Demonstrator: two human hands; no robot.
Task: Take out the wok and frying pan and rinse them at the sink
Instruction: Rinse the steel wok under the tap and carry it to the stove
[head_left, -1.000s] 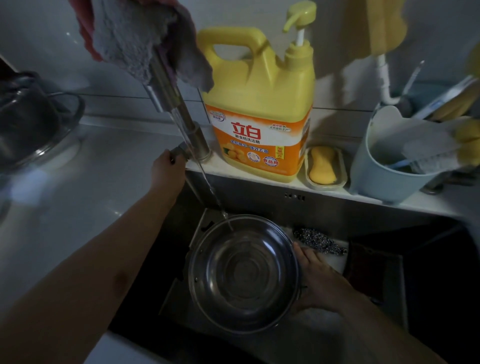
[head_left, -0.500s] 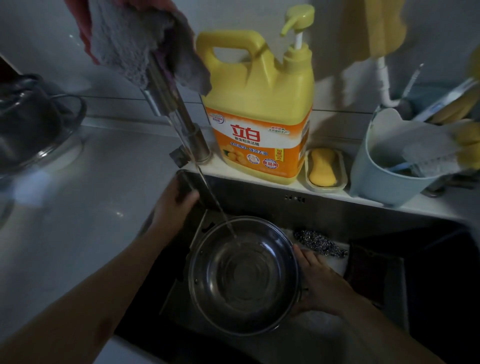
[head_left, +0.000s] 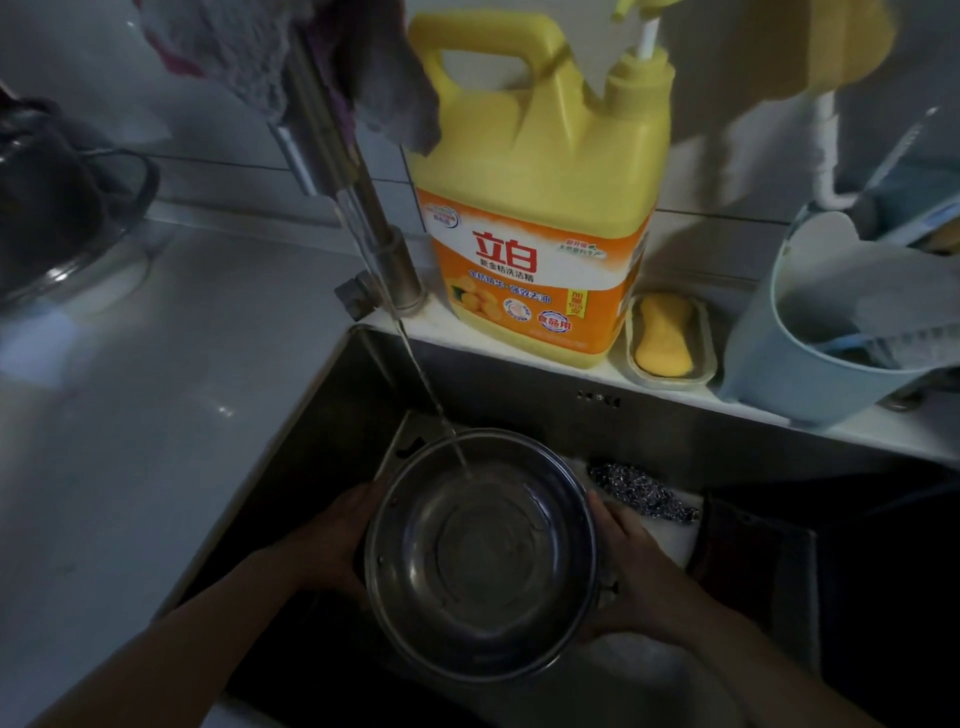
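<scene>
A round steel wok (head_left: 480, 553) sits low in the dark steel sink (head_left: 519, 410). A thin stream of water runs from the tap (head_left: 363, 218) into the wok's far side. My left hand (head_left: 332, 545) grips the wok's left rim. On the opposite rim, my right hand (head_left: 631, 577) holds the wok by its small side handle. No frying pan is in view.
A big yellow dish-soap jug (head_left: 540, 208) stands on the sink's back ledge, with a soap dish (head_left: 667, 338) and a pale blue tub (head_left: 841, 332) to its right. A steel scourer (head_left: 641, 491) lies in the sink. A grey cloth (head_left: 291, 57) hangs over the tap. A dark pot (head_left: 57, 208) stands far left.
My left hand has left the tap lever, come down into the sink and taken the wok's left rim. The water keeps running and my right hand has stayed on the wok.
</scene>
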